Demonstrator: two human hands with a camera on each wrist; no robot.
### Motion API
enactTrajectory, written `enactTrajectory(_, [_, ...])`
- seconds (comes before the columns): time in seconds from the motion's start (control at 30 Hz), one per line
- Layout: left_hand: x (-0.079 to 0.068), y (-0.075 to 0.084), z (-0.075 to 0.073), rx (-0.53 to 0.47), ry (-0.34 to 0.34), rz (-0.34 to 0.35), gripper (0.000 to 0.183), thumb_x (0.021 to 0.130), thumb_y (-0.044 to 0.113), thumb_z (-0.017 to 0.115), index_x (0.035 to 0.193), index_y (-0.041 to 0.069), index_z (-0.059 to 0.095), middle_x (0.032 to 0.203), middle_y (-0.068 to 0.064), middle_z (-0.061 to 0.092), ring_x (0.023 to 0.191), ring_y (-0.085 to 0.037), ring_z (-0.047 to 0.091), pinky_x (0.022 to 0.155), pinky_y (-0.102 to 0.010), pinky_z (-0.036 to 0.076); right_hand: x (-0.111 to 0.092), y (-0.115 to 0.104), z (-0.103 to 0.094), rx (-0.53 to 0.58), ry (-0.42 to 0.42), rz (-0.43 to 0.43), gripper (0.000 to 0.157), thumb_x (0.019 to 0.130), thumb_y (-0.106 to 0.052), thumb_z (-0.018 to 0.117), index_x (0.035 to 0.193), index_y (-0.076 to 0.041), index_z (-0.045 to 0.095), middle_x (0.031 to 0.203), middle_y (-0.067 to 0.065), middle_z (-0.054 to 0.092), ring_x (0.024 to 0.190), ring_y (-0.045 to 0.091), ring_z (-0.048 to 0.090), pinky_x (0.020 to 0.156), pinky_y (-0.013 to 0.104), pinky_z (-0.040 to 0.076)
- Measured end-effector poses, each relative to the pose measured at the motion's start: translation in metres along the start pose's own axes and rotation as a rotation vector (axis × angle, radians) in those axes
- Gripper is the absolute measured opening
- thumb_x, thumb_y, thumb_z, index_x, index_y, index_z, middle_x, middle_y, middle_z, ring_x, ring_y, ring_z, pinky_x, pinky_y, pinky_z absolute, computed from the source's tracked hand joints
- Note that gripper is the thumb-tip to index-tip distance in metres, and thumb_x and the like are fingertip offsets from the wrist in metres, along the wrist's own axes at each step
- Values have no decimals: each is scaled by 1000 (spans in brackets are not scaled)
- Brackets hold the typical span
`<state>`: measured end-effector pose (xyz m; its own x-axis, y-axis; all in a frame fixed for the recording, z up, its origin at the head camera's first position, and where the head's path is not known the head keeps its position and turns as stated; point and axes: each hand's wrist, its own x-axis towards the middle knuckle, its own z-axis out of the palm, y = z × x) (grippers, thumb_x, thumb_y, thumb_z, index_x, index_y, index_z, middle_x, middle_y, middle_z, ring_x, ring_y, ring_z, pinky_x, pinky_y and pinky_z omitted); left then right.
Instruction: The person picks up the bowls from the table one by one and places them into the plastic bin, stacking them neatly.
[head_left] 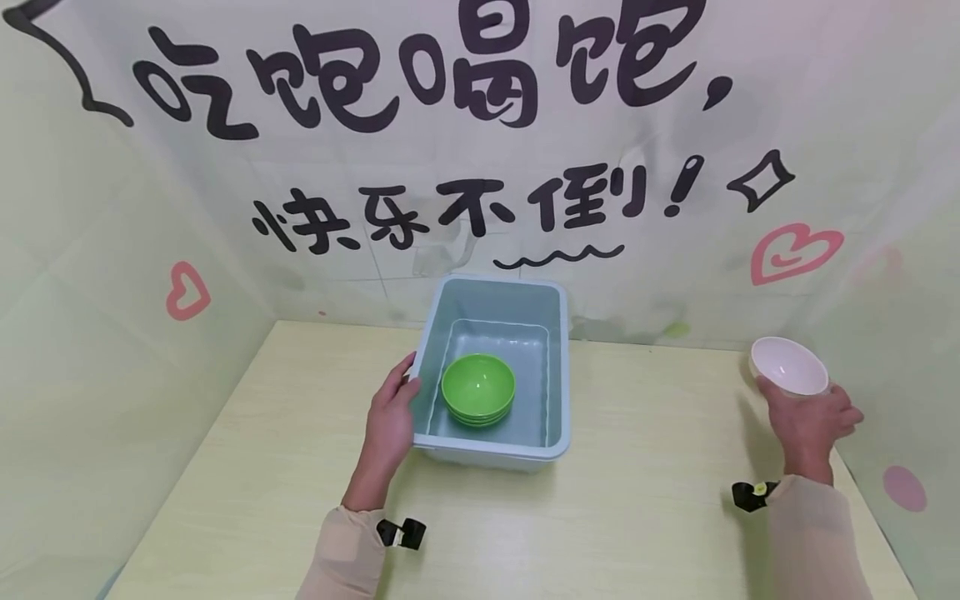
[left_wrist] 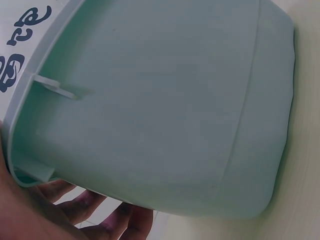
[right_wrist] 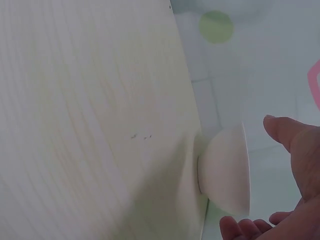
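In the head view a blue-grey plastic bin stands on the table with its open top up. Inside it, toward the near left, sits a stack of green bowls. My left hand grips the bin's left rim; the left wrist view shows its fingers along the bin's outer side. At the table's far right corner a white bowl stands upright. Around its near side my right hand is spread. In the right wrist view, thumb and fingers stand apart on either side of the bowl's rim.
The pale wooden table meets a printed white cloth wall close behind the bin. Another cloth wall rises right beside the white bowl, and one borders the left. Black wrist cameras sit on both wrists.
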<state>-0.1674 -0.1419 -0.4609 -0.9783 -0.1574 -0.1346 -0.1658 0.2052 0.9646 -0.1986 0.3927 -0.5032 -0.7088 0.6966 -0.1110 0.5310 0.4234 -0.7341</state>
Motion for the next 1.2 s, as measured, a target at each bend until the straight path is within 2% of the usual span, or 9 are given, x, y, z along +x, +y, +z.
enactTrajectory(0.27, [0, 0, -1, -1, -2, -5, 50, 109, 27, 40, 158, 21, 39, 160, -17, 39, 147, -34, 36, 124, -59, 24, 10, 3, 3, 6, -57, 70, 121, 85, -59, 64, 158, 7, -6, 158, 36, 3, 145, 48, 15, 120, 65, 27])
enactTrajectory(0.53, [0, -2, -3, 15, 6, -23, 50, 109, 27, 39, 158, 23, 38, 160, -16, 39, 146, -33, 36, 123, -58, 25, 18, 2, 11, 47, -98, 141, 124, 84, -66, 62, 157, 4, -9, 159, 32, -1, 147, 46, 12, 123, 62, 24])
enactTrajectory(0.77, [2, -1, -1, 7, -4, -3, 50, 108, 27, 40, 158, 22, 39, 159, -16, 41, 145, -32, 37, 124, -57, 25, 20, 1, 10, 64, -105, 182, 126, 83, -70, 60, 157, 1, -12, 161, 29, -2, 150, 47, 12, 121, 67, 25])
enactTrajectory(0.9, [2, 0, 1, 6, 2, -4, 50, 108, 26, 40, 158, 21, 40, 158, -16, 43, 143, -32, 39, 123, -56, 26, 21, 0, 9, 51, -99, 184, 125, 82, -70, 59, 157, 1, -11, 161, 29, 0, 150, 47, 13, 121, 67, 26])
enactTrajectory(1.2, [3, -2, 0, 19, 3, -13, 49, 109, 28, 39, 158, 23, 39, 159, -16, 41, 145, -32, 37, 124, -57, 25, 28, -5, 11, -49, -159, 187, 126, 85, -70, 54, 153, 10, -16, 159, 37, 0, 148, 52, 13, 122, 63, 27])
